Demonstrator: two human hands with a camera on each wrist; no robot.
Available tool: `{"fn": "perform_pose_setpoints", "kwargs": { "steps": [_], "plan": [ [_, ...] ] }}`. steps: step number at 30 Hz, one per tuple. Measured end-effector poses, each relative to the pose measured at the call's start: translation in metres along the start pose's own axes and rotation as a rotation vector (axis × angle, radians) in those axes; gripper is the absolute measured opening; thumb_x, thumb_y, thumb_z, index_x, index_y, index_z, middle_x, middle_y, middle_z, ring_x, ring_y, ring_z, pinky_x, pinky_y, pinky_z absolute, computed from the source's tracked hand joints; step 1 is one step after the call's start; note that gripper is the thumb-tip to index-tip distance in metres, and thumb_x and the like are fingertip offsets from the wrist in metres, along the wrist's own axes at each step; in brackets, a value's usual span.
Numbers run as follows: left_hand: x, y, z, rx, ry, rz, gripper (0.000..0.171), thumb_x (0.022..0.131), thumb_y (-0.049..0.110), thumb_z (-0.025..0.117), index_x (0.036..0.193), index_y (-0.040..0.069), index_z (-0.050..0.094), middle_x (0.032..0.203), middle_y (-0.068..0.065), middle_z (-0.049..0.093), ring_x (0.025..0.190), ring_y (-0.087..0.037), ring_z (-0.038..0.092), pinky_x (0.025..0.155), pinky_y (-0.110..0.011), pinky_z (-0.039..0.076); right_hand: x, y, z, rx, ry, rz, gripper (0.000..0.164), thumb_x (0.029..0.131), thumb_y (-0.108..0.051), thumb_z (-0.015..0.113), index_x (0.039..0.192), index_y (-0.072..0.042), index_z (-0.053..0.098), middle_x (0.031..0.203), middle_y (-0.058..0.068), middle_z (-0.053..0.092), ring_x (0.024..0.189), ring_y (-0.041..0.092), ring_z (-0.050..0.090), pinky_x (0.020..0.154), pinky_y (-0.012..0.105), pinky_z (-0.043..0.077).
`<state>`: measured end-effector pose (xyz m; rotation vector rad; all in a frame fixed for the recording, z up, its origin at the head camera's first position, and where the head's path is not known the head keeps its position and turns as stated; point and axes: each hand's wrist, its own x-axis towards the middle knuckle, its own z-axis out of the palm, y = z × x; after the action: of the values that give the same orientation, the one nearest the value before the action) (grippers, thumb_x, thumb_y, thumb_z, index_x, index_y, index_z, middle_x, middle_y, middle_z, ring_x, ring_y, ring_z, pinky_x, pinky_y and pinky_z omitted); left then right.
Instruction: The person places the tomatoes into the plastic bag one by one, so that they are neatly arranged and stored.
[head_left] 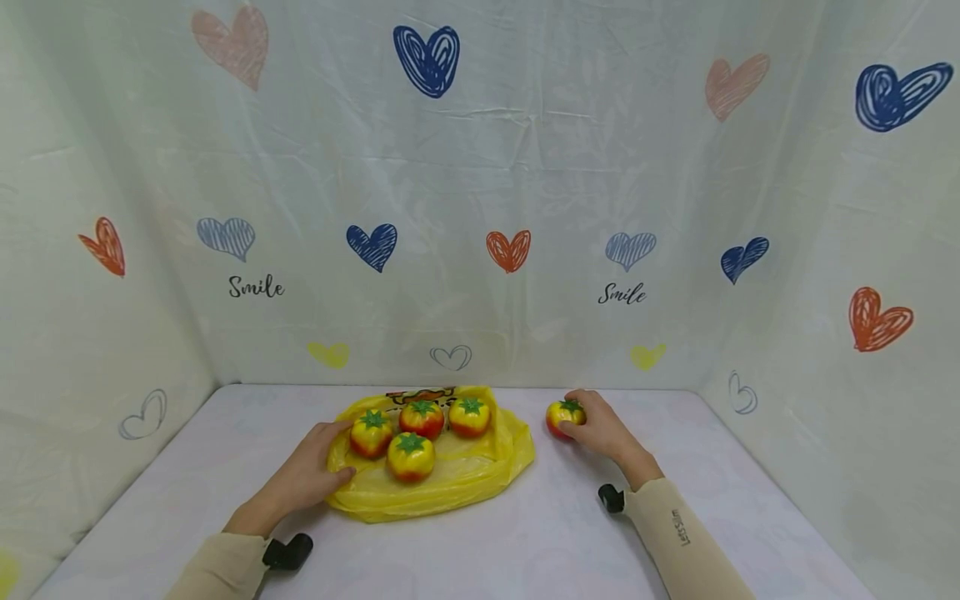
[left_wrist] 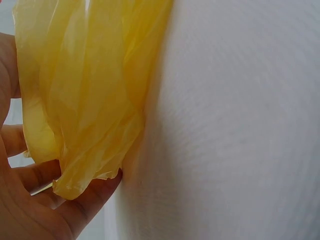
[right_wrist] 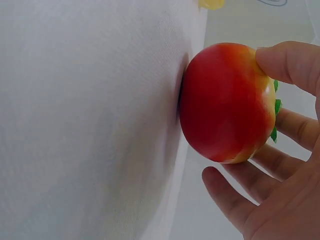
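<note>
My right hand [head_left: 600,427] grips a red and yellow toy tomato [right_wrist: 222,102] with a green leafy top, thumb on one side and fingers on the other. That tomato sits on or just above the table, right of a yellow plastic bag [head_left: 450,492]. At the bag's left edge my left hand [head_left: 307,471] touches the plastic, thumb and fingers spread apart. Several similar toy tomatoes [head_left: 411,457] lie on the spread bag. In the left wrist view, yellow plastic [left_wrist: 90,90] covers parts of the left fingers and thumb.
A white cloth covers the table [head_left: 480,558]. White curtains [head_left: 480,167] printed with hearts and "Smile" lettering stand behind it and along both sides. A black wrist camera [head_left: 288,552] is worn at the left wrist, another black camera [head_left: 611,498] at the right.
</note>
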<state>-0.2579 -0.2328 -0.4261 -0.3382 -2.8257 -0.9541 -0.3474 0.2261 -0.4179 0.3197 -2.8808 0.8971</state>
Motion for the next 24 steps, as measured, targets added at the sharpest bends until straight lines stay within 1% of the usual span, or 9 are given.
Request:
{"fn": "perform_pose_setpoints", "kwargs": {
  "steps": [6, 13, 20, 24],
  "plan": [
    [0.0, 0.0006, -0.0007, 0.001, -0.001, 0.002, 0.067, 0.079, 0.013, 0.071, 0.137, -0.005, 0.041, 0.132, -0.024, 0.043, 0.122, -0.041, 0.043, 0.102, -0.061, 0.033, 0.0013, 0.0, 0.0013, 0.001, 0.005, 0.022, 0.055, 0.084, -0.027, 0.071, 0.131, -0.008, 0.05, 0.135, 0.014, 0.046, 0.12, 0.031, 0.046, 0.106, 0.053, 0.035],
    [-0.0005, 0.0022, -0.0015, -0.004, -0.006, -0.006, 0.067, 0.079, 0.013, 0.071, 0.137, -0.004, 0.041, 0.133, -0.024, 0.042, 0.123, -0.042, 0.042, 0.103, -0.061, 0.032, -0.0003, -0.0011, 0.0012, 0.012, -0.002, 0.013, 0.055, 0.083, -0.023, 0.072, 0.131, -0.005, 0.051, 0.134, 0.015, 0.047, 0.119, 0.032, 0.046, 0.106, 0.052, 0.035],
    [-0.0001, 0.0008, -0.0006, -0.004, -0.008, -0.006, 0.068, 0.08, 0.013, 0.071, 0.138, -0.004, 0.04, 0.134, -0.024, 0.042, 0.123, -0.042, 0.042, 0.103, -0.061, 0.032, 0.0004, -0.0016, 0.001, -0.004, -0.007, 0.033, 0.055, 0.083, -0.023, 0.071, 0.13, -0.005, 0.05, 0.132, 0.014, 0.049, 0.114, 0.03, 0.048, 0.104, 0.052, 0.037],
    [0.0005, 0.0001, -0.0011, 0.0, -0.01, -0.002, 0.068, 0.08, 0.014, 0.071, 0.138, -0.005, 0.04, 0.134, -0.024, 0.042, 0.123, -0.042, 0.042, 0.103, -0.06, 0.032, 0.0004, -0.0017, 0.0007, -0.01, -0.005, 0.042, 0.055, 0.083, -0.022, 0.071, 0.131, -0.005, 0.05, 0.133, 0.014, 0.049, 0.115, 0.031, 0.048, 0.104, 0.052, 0.037]
  ]
}}
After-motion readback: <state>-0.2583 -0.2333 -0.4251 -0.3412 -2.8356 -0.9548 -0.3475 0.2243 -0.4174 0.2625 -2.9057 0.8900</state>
